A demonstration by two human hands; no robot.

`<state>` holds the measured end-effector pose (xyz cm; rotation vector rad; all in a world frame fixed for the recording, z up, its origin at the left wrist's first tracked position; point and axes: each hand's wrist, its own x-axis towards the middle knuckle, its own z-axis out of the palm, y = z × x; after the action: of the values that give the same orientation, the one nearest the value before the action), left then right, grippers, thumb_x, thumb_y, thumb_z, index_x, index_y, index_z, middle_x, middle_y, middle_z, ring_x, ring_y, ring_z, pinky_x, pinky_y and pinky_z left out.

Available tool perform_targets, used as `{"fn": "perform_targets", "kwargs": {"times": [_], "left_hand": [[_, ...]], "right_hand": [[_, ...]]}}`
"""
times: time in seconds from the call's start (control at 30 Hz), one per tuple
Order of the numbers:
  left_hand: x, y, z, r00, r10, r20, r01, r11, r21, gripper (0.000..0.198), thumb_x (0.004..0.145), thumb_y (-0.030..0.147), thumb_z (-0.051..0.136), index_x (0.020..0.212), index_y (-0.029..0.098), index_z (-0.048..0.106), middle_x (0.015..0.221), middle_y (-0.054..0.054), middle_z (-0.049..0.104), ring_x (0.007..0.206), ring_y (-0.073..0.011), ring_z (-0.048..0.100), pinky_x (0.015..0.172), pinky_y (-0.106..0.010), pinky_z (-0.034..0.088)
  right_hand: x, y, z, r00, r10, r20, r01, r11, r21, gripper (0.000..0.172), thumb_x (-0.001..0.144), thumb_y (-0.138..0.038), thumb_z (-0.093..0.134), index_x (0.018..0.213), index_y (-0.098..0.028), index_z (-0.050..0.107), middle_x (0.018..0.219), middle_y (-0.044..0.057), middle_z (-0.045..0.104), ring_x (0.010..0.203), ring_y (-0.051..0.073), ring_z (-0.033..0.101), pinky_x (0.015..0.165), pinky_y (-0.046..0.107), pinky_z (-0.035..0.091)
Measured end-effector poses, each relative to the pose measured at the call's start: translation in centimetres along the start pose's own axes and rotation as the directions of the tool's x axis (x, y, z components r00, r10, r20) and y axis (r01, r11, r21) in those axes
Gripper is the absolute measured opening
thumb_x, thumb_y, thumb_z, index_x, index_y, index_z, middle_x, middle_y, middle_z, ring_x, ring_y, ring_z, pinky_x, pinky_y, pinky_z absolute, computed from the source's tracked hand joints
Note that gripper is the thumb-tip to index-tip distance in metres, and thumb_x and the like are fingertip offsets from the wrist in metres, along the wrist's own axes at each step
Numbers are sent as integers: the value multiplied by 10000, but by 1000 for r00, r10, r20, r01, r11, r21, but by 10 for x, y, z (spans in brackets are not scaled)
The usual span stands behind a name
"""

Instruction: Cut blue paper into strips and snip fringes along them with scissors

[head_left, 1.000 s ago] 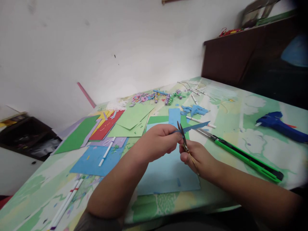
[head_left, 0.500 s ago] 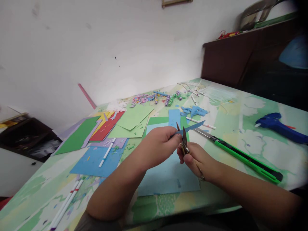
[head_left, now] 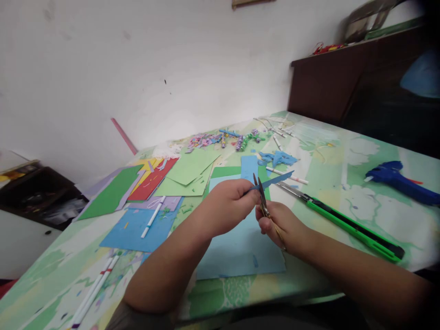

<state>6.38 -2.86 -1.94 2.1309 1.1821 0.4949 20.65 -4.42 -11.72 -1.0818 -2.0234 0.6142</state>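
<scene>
My left hand (head_left: 231,206) is closed on a narrow blue strip (head_left: 280,178), pinching its near end between thumb and fingers. The strip's free end points to the right. In my right hand (head_left: 283,224) is a pair of scissors (head_left: 263,201) with gold-coloured handles, blades pointing up and slightly parted at the strip close to my left fingertips. Below both hands lies a light blue sheet (head_left: 240,256) with a small blue scrap on it. A wider blue strip (head_left: 249,167) lies just beyond my left hand.
A green utility knife (head_left: 354,229) with its blade out lies to the right, a blue glue gun (head_left: 402,181) farther over. Coloured sheets (head_left: 137,229), markers (head_left: 153,217) and scraps cover the left. Crumpled blue pieces (head_left: 280,158) and rolled coils (head_left: 242,142) lie at the back.
The scissor blades have come closer together at the blue strip, and my right hand has turned slightly. My left hand stays almost in place.
</scene>
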Motion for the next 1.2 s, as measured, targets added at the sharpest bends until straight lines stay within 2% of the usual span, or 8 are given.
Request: {"fn": "perform_targets", "kwargs": {"times": [0.17,0.33,0.4,0.5,0.6,0.8,1.03,1.2], "left_hand": [[0,1,-4,992,-93,84,105,982,-157,174,717,261,420,639,156,535,440,62,401,388,-44,338,387,-171,258],[4,-4,-4,966,-102,238,205,862,-463,105,685,202,428,622,155,497,391,76,355,362,-36,277,366,-175,210],[4,-5,-4,971,-121,208,205,870,-448,102,678,194,424,641,156,512,400,74,360,370,-38,285,372,-175,212],[2,-3,-4,984,-145,101,168,944,-283,141,684,222,419,681,158,545,446,60,394,410,-51,338,390,-174,241],[1,0,-3,994,-105,16,106,986,-125,170,685,223,398,680,164,557,480,53,422,441,-63,371,418,-182,282],[1,0,0,999,-27,-32,28,999,42,207,690,230,372,662,163,566,509,36,458,488,-87,412,455,-199,316],[0,1,-2,997,-76,27,77,996,-47,198,678,211,369,668,168,561,465,51,437,419,-70,380,419,-192,298],[2,0,-4,977,-151,150,187,947,-262,137,684,218,407,652,162,528,411,68,382,365,-44,306,364,-176,234]], "right_hand": [[1,0,-1,1000,-8,-26,8,1000,-8,598,718,-721,128,612,-183,367,568,-6,412,519,113,379,476,244,308],[-1,-1,-1,999,-16,-42,17,1000,26,590,722,-717,130,648,-183,371,591,1,409,526,118,364,475,253,307],[-1,0,-1,999,-6,-34,8,999,38,602,721,-717,132,680,-176,393,614,15,437,540,125,385,485,261,323],[-1,0,0,1000,1,-13,0,999,49,616,716,-722,137,702,-171,412,624,24,455,550,133,402,488,266,333],[-1,0,0,1000,-9,-4,9,999,45,605,728,-710,131,676,-174,408,621,24,453,555,136,402,492,269,330],[1,0,-1,1000,-1,8,1,1000,12,574,749,-687,138,654,-180,388,605,16,438,543,135,383,489,273,311],[1,0,0,1000,-1,18,2,1000,-12,588,743,-693,104,627,-186,377,580,17,444,524,131,382,474,268,315],[1,-1,-1,1000,3,23,-2,1000,-11,593,731,-707,86,628,-190,359,565,8,430,507,125,380,468,261,313]]}}
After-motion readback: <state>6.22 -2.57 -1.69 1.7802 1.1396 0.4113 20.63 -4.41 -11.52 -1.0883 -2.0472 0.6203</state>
